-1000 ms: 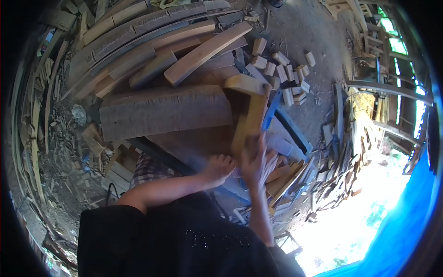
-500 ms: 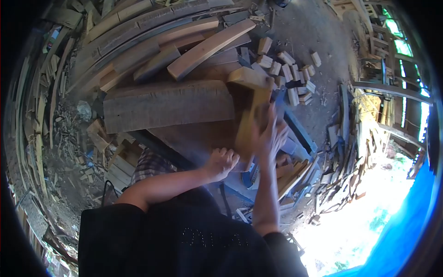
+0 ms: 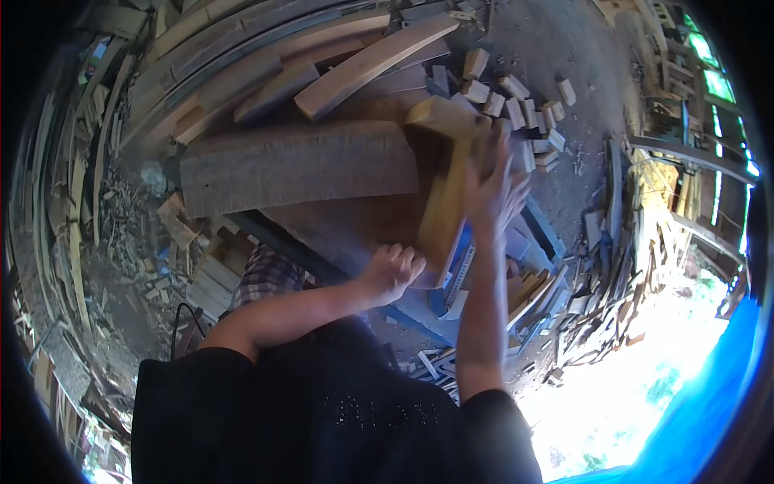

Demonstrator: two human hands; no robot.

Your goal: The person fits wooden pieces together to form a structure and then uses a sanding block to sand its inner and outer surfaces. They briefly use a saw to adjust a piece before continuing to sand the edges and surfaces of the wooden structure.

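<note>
My left hand (image 3: 393, 273) is curled closed at the near end of a wooden work surface (image 3: 339, 230); what it holds, if anything, is hidden. A pale yellowish wooden piece (image 3: 446, 198) stands at the right side of that surface, its lower end close to my left fingers. My right hand (image 3: 496, 194) is at the right side of this piece, with its fingers stretched and spread, slightly blurred. Left of the piece lies a broad brown wooden block (image 3: 298, 171).
Long curved boards (image 3: 375, 64) lie beyond the block. Small cut blocks (image 3: 516, 113) are scattered on the ground at upper right. A blue metal part (image 3: 459, 274) and wood offcuts (image 3: 528, 294) are at the right, with scrap piles (image 3: 621, 298) farther out.
The view has shifted slightly. My right hand has moved a little to the right, and its fingers look more spread. My left hand remains closed near the same end of the surface.
</note>
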